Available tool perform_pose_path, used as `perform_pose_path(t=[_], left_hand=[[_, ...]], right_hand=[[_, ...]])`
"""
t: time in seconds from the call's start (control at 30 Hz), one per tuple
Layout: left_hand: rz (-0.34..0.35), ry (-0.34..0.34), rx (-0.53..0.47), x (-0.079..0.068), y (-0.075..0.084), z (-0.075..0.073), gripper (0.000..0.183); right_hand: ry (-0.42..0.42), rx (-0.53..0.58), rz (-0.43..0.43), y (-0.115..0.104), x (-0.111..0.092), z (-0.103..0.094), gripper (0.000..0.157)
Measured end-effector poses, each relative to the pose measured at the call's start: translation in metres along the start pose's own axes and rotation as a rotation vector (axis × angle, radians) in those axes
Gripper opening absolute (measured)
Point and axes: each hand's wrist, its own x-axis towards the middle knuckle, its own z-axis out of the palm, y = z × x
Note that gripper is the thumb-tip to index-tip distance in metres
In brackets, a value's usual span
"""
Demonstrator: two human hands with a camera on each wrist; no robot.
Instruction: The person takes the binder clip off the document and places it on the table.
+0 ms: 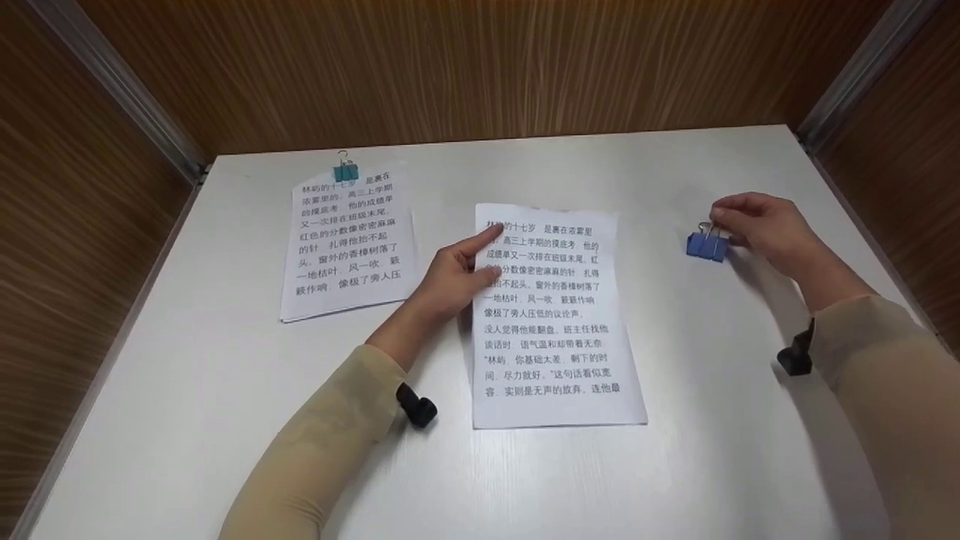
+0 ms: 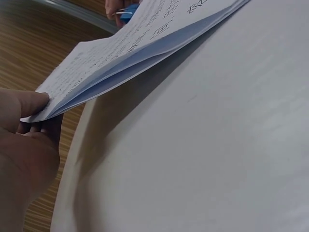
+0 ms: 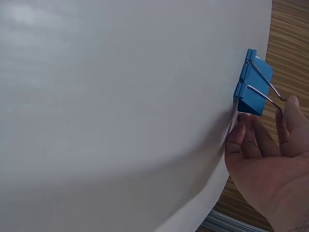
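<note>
Near the middle of the table, a stack of printed sheets [image 1: 555, 409] lies partly raised. My left hand [image 1: 452, 281] grips its upper left edge. In the left wrist view, the thumb [image 2: 36, 101] is on top and the other fingers are under the sheets, whose edges fan slightly apart. Over at the right, my right hand [image 1: 772, 232] pinches a wire handle of a blue binder clip [image 1: 706, 246]. The right wrist view shows the clip's blue body [image 3: 256, 84] beyond the fingertips, with two wire handles on it.
A second printed stack [image 1: 345, 240] lies at the back left, with a teal binder clip [image 1: 346, 172] on its top edge. The white table [image 1: 225, 390] is bounded by wood-grain panels [image 1: 480, 71] at the back and sides.
</note>
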Motion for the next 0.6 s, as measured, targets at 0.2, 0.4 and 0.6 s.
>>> perform_pose_path(t=[0.2, 0.4, 0.6], left_hand=[[-0.045, 0.015, -0.011, 0.003, 0.001, 0.006, 0.068], [-0.077, 0.024, 0.088, 0.006, 0.001, 0.006, 0.067], [-0.063, 0.011, 0.351, 0.007, 0.002, 0.005, 0.071]], right_hand=[[0.028, -0.017, -0.007, -0.008, -0.011, -0.009, 0.068], [0.104, -0.055, -0.074, -0.016, -0.017, -0.015, 0.068], [0.15, -0.132, -0.141, -0.036, -0.03, -0.006, 0.069]])
